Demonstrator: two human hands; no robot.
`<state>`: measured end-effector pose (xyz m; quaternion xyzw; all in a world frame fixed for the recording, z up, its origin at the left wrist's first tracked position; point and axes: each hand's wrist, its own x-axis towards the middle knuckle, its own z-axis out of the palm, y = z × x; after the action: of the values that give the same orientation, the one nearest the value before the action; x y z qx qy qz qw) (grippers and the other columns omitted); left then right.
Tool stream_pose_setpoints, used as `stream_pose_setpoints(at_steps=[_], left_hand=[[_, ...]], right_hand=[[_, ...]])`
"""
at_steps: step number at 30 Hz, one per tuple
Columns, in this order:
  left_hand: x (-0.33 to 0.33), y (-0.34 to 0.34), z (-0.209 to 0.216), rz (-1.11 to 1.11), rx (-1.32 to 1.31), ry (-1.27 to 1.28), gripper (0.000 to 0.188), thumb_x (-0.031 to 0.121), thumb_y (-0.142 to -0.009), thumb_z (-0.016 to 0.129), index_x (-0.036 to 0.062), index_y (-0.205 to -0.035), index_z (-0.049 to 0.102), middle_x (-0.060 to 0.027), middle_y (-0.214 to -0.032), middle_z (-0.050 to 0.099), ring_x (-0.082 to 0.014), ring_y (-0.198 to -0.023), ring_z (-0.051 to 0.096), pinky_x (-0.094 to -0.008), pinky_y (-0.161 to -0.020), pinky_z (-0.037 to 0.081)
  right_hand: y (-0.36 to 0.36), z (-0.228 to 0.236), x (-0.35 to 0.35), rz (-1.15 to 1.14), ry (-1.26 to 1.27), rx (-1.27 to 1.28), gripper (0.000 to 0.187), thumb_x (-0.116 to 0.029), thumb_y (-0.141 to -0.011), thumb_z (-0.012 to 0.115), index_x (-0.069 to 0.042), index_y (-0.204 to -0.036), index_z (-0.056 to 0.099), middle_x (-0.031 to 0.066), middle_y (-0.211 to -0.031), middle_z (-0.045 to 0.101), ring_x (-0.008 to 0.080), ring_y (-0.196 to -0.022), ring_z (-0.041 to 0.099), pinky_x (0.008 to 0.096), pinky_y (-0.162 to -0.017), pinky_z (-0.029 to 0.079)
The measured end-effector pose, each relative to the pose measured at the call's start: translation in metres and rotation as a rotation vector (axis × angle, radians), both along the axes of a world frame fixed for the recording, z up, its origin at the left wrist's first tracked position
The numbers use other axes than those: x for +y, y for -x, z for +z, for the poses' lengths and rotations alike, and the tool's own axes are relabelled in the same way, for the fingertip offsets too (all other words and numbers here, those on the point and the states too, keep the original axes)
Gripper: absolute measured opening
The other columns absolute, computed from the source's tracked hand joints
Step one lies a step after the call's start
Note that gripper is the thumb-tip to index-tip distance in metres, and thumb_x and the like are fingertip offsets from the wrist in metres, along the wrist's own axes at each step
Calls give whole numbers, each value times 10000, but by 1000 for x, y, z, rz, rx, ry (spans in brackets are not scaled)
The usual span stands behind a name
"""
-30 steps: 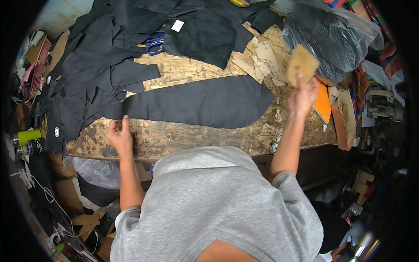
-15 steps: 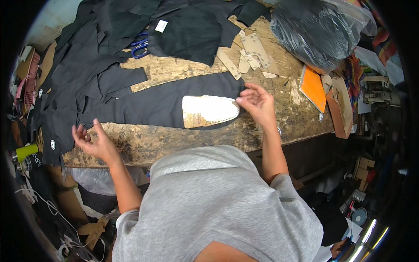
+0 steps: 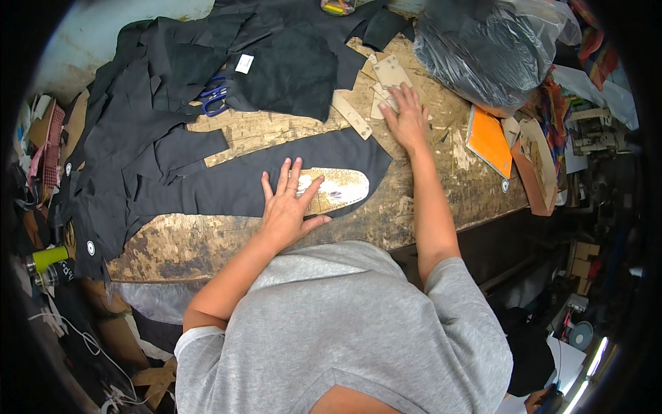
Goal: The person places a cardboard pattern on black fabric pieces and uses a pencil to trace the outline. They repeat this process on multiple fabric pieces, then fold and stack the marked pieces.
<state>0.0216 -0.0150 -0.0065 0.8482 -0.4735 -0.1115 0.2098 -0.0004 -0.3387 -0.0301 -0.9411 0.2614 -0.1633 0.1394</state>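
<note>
A pale rounded template (image 3: 352,185) with small holes along its edge lies on a long strip of black leather-like material (image 3: 200,183). My left hand (image 3: 286,203) rests with fingers spread on the template's left end and the strip. Farther off to the right, my right hand (image 3: 407,116) reaches over several flat beige pattern pieces (image 3: 392,71); its fingers are stretched out and touch them. A narrow beige pattern piece (image 3: 352,115) lies just left of that hand.
Black material pieces (image 3: 289,72) cover the back left, with blue-handled scissors (image 3: 215,98) among them. At the right are a filled dark plastic bag (image 3: 486,58), an orange notebook (image 3: 488,141) and a brown folded piece (image 3: 534,169). The worn wooden table (image 3: 186,241) ends before my body.
My left hand has moved right from beside the strip onto the template. My right hand has left the template's tip and reached away to the beige pieces.
</note>
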Motion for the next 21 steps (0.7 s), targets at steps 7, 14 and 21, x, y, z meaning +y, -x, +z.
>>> stream_pose_setpoints(at_steps=[7, 14, 21], left_hand=[[10, -15, 10, 136, 56, 116, 881, 370, -483, 878, 134, -1265, 548, -196, -1301, 471, -354, -1211, 422, -460, -1001, 343], [42, -35, 27, 496, 552, 61, 619, 193, -583, 867, 66, -1136, 619, -145, -972, 657, -301, -907, 634, -344, -792, 507], [68, -24, 18, 716, 1295, 1013, 226, 110, -906, 611, -10, -1097, 598, -79, -1009, 672, -149, -866, 647, -299, -778, 526]], right_hand=[[52, 20, -41, -694, 127, -149, 397, -324, -689, 776, -35, -954, 712, 194, -963, 681, 356, -896, 651, 415, -799, 508], [131, 5, -67, -713, -1, 3, 306, -176, -709, 705, 18, -944, 689, 218, -853, 675, 328, -798, 662, 383, -717, 512], [89, 32, 5, -252, -1043, -478, 109, -52, -828, 632, -17, -924, 596, 11, -710, 542, 85, -593, 510, 215, -533, 415]])
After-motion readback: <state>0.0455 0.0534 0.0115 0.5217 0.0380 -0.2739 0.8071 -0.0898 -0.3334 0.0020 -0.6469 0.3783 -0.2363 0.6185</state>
